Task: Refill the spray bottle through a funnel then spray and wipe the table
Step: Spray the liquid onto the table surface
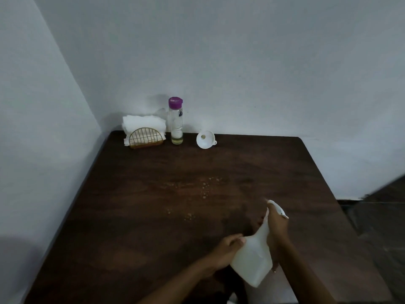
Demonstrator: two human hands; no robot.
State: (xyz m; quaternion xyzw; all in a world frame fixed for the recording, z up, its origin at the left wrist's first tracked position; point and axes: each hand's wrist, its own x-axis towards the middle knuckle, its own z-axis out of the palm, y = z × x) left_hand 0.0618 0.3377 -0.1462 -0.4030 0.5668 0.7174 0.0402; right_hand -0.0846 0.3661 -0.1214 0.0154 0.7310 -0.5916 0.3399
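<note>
A white spray bottle is held tilted above the near part of the dark wooden table, its nozzle pointing away toward the table's middle. My right hand grips the neck and trigger head. My left hand holds the bottle's body from the left. Scattered droplets lie on the tabletop in front of the nozzle. A white funnel lies on its side at the back of the table. Beside it stands a clear bottle with a purple cap, a little liquid at its bottom.
White paper napkins in a gold wire holder stand in the back left corner against the wall. Walls close the table on the left and back. The table's right edge drops off to a dark floor.
</note>
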